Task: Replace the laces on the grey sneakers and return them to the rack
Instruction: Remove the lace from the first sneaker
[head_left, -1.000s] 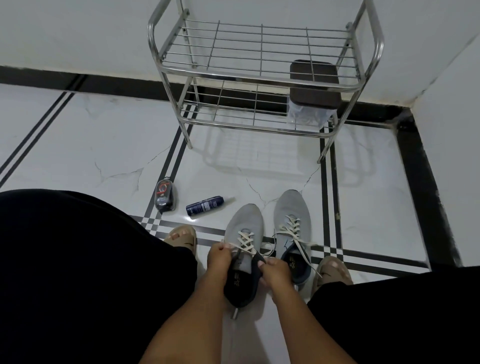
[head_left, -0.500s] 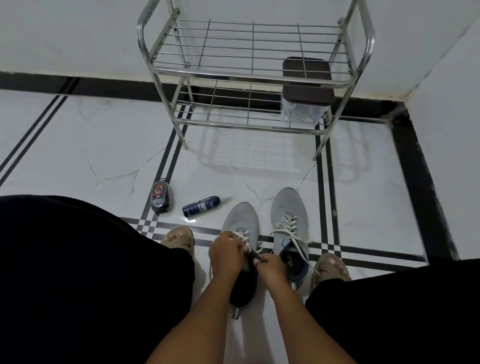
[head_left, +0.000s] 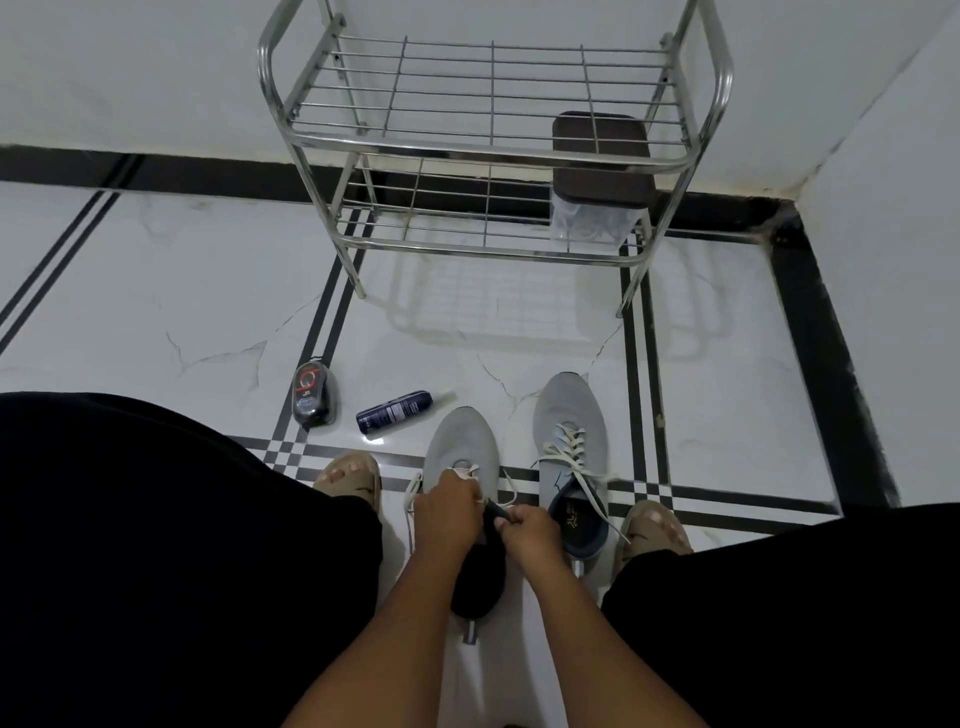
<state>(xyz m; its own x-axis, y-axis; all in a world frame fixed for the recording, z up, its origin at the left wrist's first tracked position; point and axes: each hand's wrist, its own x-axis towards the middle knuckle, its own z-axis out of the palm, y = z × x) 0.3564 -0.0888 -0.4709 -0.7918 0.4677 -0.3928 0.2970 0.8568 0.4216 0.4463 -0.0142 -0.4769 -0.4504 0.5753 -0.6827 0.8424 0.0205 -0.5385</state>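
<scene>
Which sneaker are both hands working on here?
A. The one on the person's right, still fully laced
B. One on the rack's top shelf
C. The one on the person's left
C: the left hand and right hand meet over the left sneaker; the right sneaker lies untouched beside it.

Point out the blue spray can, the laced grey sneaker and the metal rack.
blue spray can (head_left: 394, 411), head view, middle of its body.
laced grey sneaker (head_left: 570, 415), head view, grey toe.
metal rack (head_left: 483, 150), head view, top shelf's front rail.
</scene>
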